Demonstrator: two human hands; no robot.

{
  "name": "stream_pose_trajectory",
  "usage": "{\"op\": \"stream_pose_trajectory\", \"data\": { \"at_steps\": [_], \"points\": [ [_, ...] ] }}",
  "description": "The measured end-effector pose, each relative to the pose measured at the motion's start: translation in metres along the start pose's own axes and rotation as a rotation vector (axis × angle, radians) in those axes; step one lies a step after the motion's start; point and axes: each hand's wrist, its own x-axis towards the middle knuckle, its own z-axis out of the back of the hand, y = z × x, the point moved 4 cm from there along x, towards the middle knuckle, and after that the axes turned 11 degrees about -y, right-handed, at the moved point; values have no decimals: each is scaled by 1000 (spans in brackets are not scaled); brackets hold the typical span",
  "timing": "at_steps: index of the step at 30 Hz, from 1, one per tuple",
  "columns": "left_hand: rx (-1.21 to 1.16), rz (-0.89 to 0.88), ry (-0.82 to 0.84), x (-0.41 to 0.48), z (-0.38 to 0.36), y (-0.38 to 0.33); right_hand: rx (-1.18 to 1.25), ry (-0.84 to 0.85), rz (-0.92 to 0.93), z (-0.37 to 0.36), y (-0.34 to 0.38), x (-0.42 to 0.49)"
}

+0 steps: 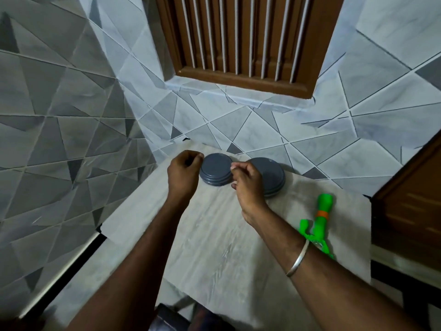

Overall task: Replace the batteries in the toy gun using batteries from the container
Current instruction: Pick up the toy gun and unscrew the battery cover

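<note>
Desk [226,247]: a pale wood-grain top filled the centre and lower middle of the frame, with grey patterned tiles beyond it.
Left container [216,172]: a round grey-blue lidded container sat at the far edge of the desk, just above the frame's centre, its lid on.
Right container [274,177]: a second round grey-blue one stood just beside the first, to its right, partly hidden behind the right hand.
Toy gun [321,220]: the green toy, with an orange band round its barrel, lay on the desk at right of centre, barrel pointing to the top of the frame; its lower end was hidden under the right forearm.
Left hand [183,173]: curled with the fingers drawn in together, at the left edge of the left container; whether it touched the lid I cannot tell.
Right hand [248,185]: fingers curled in, thumb and forefinger close together, in front of the gap between the two containers; whether they pinched anything I cannot tell.
Bangle [298,258]: a silver band circled the right forearm.
Window [245,39]: a brown barred frame sat at top centre.
</note>
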Motion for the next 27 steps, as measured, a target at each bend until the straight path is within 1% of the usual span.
{"op": "stream_pose_trajectory", "data": {
  "at_steps": [5,9,12,15,24,27],
  "points": [
    [24,-1,105,68,-35,58,-89,-95,-48,-39,-43,49],
    [45,-19,193,119,-58,100,-114,-222,-92,-73,-86,81],
    [43,-14,278,140,-73,124,-130,-287,-121,-87,-110,97],
    [47,-24,334,153,-85,138,-121,-343,-140,-93,-122,107],
    [50,-47,407,159,-120,157,-132,-313,-118,-105,-142,131],
    [34,-47,447,149,-136,160,-126,-377,-143,-94,-146,130]
  ]
}}
